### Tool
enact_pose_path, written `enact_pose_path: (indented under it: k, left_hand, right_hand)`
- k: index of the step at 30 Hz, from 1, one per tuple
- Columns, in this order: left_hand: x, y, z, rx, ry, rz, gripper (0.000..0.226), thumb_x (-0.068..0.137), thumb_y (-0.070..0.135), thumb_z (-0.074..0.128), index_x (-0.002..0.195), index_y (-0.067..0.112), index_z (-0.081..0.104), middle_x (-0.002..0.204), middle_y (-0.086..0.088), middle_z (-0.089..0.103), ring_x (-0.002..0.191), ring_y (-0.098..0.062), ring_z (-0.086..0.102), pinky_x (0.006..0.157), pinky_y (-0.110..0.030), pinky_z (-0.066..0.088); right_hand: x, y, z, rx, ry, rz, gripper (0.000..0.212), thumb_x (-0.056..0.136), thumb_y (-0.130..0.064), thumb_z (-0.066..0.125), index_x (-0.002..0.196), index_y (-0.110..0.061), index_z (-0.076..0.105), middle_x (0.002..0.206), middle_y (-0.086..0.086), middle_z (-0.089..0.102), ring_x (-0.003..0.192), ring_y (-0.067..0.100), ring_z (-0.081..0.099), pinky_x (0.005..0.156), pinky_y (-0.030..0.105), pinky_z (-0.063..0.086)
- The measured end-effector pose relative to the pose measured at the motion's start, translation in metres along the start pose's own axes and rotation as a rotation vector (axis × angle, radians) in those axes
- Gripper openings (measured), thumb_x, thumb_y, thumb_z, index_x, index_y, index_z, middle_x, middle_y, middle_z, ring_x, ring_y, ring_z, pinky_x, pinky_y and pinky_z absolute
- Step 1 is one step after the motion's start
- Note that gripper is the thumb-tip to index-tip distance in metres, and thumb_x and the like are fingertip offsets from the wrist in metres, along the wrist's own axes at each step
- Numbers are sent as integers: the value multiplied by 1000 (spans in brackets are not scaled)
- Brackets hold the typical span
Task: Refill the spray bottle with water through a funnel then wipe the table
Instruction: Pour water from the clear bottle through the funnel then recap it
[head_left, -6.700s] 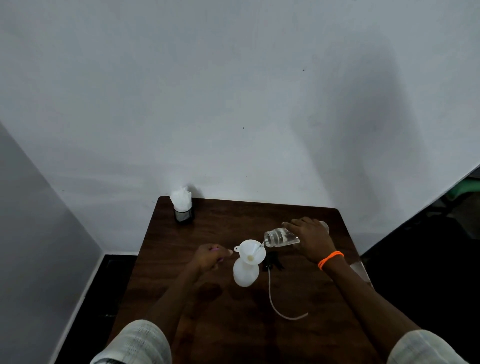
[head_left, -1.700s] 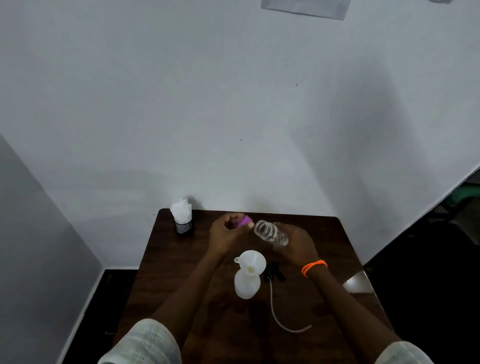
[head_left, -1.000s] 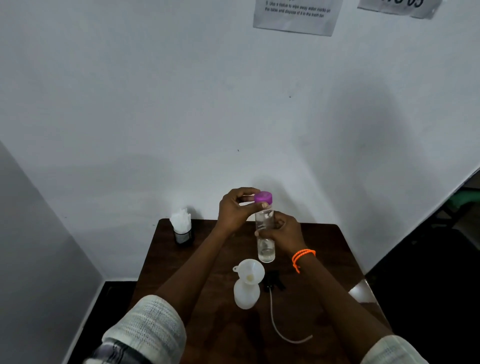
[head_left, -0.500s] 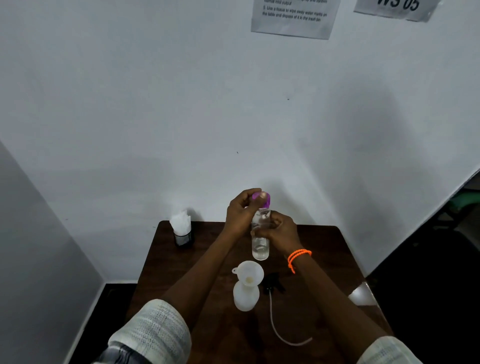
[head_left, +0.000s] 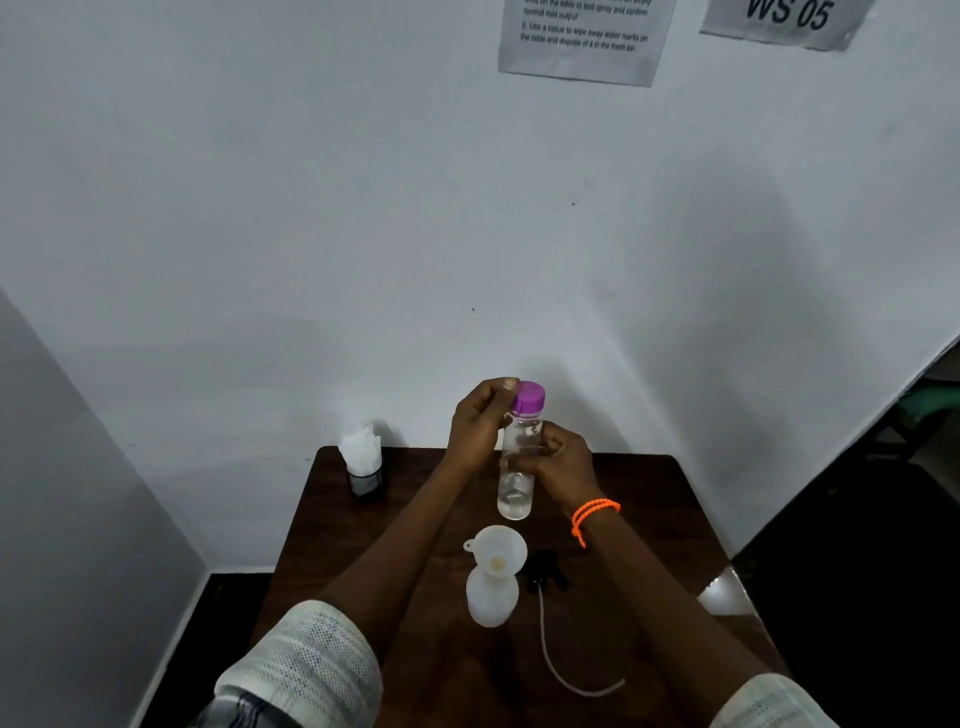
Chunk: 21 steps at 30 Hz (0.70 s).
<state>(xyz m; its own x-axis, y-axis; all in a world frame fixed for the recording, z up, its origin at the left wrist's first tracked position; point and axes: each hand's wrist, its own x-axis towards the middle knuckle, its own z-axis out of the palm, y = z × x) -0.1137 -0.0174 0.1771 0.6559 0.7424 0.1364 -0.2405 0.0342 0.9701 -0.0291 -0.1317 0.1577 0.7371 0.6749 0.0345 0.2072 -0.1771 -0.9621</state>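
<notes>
Brown table (head_left: 649, 499), bottle (head_left: 517, 467) capped (formerly pouring)

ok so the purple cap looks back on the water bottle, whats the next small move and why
Probably set the water bottle down on the table. Its purple cap is on, both hands hold it, and the funnel sits in the spray bottle, with the black sprayer head lying off.

The dark wooden table (head_left: 649, 499) carries a tissue holder (head_left: 365, 470) at ten o'clock. At centre stands the spray bottle (head_left: 491, 597); its spray head (head_left: 545, 569) lies at three o'clock beside it.
</notes>
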Motion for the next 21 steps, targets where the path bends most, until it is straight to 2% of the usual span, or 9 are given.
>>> enact_pose_path:
  k: [2, 5, 8, 10, 11, 13, 16, 18, 21]
  left_hand:
    - [-2, 2, 1, 35, -22, 18, 23, 93, 31, 71, 111, 17, 73, 109, 0, 76, 103, -15, 70, 93, -37, 56]
    - [-3, 3, 1, 100, -29, 63, 29, 83, 23, 82, 110, 23, 71, 104, 3, 76, 99, -11, 71, 85, -23, 55]
    - [0, 2, -1, 50, -6, 1, 38, 85, 23, 80, 120, 19, 67, 101, -1, 78, 96, -14, 73, 88, -30, 57]
    - [1, 0, -2, 54, 19, -28, 38, 88, 27, 77, 123, 16, 64, 95, 0, 78, 93, -14, 74, 92, -39, 58]
    - [1, -1, -3, 57, 33, -32, 36, 90, 28, 76, 121, 16, 64, 92, 0, 78, 91, -15, 74, 93, -42, 58]
    - [1, -2, -2, 45, 60, -25, 27, 92, 31, 73, 113, 17, 65, 88, -1, 77, 87, -18, 73, 93, -49, 58]
    - [3, -2, -2, 34, 74, 15, 5, 99, 21, 63, 100, 18, 67, 89, -4, 73, 83, -20, 69, 92, -56, 56]
    - [4, -2, -1, 16, 71, 13, 12, 102, 19, 58, 98, 16, 69, 94, -5, 73, 89, -20, 68, 93, -56, 55]
    - [2, 1, 0, 6, 22, 14, 26, 100, 34, 61, 107, 12, 72, 107, -8, 75, 102, -24, 70, 96, -51, 55]
  right_hand:
    - [0, 0, 1, -1, 5, -1, 48, 48, -23, 91, 94, -20, 78, 89, 0, 79, 86, 20, 76, 86, 49, 61]
    - [-2, -3, 2, -14, 8, -8, 39, 54, -14, 91, 90, -19, 78, 87, 0, 79, 85, 18, 76, 84, 44, 61]
    - [-2, -5, 2, 0, 8, 8, 36, 56, -11, 91, 88, -20, 78, 86, 0, 79, 83, 17, 76, 83, 41, 62]
    - [-1, -6, 1, 15, 15, 28, 42, 50, -20, 91, 90, -19, 78, 88, 2, 79, 84, 19, 76, 83, 42, 62]
    - [-1, -5, 1, 21, 19, 44, 46, 48, -24, 90, 91, -18, 78, 89, 3, 78, 85, 20, 76, 84, 43, 62]
    - [-1, -4, 0, 41, 13, 68, 43, 51, -17, 92, 92, -17, 78, 91, 5, 78, 86, 23, 76, 85, 46, 62]
    - [0, -3, 1, 42, 10, 75, 46, 49, -18, 92, 92, -18, 78, 91, 4, 78, 86, 23, 76, 85, 47, 62]
    - [-1, -4, 2, 33, 8, 58, 51, 44, -28, 90, 92, -19, 78, 91, 2, 78, 86, 21, 76, 85, 46, 62]
    - [0, -5, 3, 21, 4, 41, 53, 43, -32, 89, 94, -21, 78, 91, 0, 79, 86, 18, 76, 85, 45, 62]
